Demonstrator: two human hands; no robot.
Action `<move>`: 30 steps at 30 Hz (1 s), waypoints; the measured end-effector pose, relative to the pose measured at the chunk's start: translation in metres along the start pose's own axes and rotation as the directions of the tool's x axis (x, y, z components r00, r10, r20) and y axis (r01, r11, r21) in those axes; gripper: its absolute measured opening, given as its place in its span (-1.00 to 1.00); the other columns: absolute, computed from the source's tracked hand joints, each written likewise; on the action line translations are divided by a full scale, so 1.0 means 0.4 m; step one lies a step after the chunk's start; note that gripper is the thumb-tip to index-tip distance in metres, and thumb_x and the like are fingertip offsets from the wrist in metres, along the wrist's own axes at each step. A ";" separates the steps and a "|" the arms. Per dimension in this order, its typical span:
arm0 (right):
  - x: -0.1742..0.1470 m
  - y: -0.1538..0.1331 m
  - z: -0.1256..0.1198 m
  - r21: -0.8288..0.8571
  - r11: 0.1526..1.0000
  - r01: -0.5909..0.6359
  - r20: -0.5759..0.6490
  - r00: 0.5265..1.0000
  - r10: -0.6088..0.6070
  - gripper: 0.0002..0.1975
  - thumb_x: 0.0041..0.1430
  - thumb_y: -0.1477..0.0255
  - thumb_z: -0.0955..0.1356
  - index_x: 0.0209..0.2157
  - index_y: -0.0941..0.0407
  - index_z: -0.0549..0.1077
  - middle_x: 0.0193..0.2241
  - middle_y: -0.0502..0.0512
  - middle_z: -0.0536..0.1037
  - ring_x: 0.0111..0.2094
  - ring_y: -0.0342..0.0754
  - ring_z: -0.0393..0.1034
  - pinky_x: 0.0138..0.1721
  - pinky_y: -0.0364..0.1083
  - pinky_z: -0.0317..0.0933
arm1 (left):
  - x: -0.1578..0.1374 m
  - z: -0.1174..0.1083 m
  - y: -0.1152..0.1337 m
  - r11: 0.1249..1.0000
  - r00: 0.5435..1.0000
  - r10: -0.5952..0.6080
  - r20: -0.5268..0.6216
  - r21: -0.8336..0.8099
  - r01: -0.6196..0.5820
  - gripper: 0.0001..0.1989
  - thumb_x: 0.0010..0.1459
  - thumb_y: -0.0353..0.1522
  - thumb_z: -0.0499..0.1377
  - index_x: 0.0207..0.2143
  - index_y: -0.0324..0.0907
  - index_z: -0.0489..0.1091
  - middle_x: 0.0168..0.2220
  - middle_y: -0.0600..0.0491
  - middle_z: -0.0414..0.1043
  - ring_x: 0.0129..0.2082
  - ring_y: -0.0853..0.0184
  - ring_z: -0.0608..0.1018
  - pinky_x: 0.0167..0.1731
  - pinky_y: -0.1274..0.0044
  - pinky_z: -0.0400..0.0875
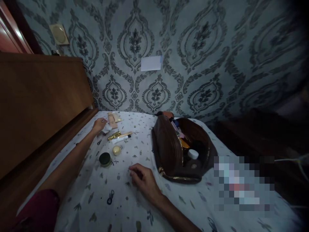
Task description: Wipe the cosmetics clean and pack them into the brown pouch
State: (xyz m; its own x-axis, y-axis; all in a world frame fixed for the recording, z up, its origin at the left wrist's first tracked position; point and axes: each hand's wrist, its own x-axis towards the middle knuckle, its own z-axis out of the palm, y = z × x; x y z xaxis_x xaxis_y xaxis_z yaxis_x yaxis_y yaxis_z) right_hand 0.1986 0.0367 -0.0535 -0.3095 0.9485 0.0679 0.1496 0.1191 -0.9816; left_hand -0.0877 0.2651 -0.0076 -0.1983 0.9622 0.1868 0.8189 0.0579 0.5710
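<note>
My left hand [99, 125] reaches to the far left of the patterned sheet, fingers pinched at a small white packet-like thing [107, 129]. Just beyond it lie a peach tube [112, 120] and a pale sachet [117, 117]. Nearer are gold tubes [114, 135], a white tube with a black cap [120, 139], a small cream-coloured jar [116, 150] and a dark-lidded round jar [105, 159]. My right hand [145, 182] rests on the sheet with loosely curled fingers, thumb apart, nothing in it. To its right stands an unzipped brown bag [166, 145].
Inside the bag are a white round-lidded item [193, 154], an orange item [184, 143] and several others. A wooden cabinet [43, 103] borders the sheet on the left, a patterned wall [154, 87] behind. Something blurred out [243, 183] lies at right.
</note>
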 end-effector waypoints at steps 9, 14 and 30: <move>-0.002 0.031 -0.003 -0.015 1.000 -0.001 0.016 1.000 0.002 -0.79 0.19 0.35 0.29 -0.25 0.15 0.50 -0.58 -0.05 0.42 -0.55 -0.17 0.30 -0.47 -0.18 0.18 | 0.106 0.059 0.067 0.946 0.992 0.102 0.077 0.301 -0.120 -0.63 0.32 -0.28 0.06 0.13 -0.17 0.35 0.13 -0.11 0.41 0.13 0.11 0.42 0.10 0.28 0.31; -0.001 0.021 -0.009 -0.045 0.999 -0.007 0.029 1.000 0.008 -0.81 0.20 0.42 0.28 -0.25 0.15 0.51 -0.58 -0.06 0.42 -0.55 -0.18 0.30 -0.47 -0.19 0.18 | 0.136 0.111 0.104 0.872 0.947 0.165 0.276 0.409 -0.270 -0.40 0.01 -0.35 0.24 0.15 -0.19 0.33 0.22 -0.17 0.33 0.22 0.00 0.30 0.16 0.31 0.18; -0.012 0.019 -0.015 -0.122 0.992 0.020 -0.044 0.999 -0.026 -0.74 0.08 0.55 0.32 -0.22 0.11 0.60 -0.52 -0.05 0.52 -0.51 -0.18 0.33 -0.44 -0.22 0.22 | 0.067 0.112 0.216 0.720 0.854 0.357 0.379 0.471 -0.510 -0.72 0.27 -0.32 -0.07 -0.28 -0.22 0.40 -0.18 -0.12 0.49 -0.28 0.14 0.59 -0.15 0.27 0.43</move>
State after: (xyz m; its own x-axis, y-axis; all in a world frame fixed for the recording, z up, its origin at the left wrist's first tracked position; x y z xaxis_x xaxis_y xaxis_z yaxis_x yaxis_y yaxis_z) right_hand 0.2070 0.0347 -0.0604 -0.2713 0.9572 0.1010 0.2571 0.1732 -0.9507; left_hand 0.0020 0.3078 0.0109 0.3271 0.9430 0.0608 0.9443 -0.3236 -0.0603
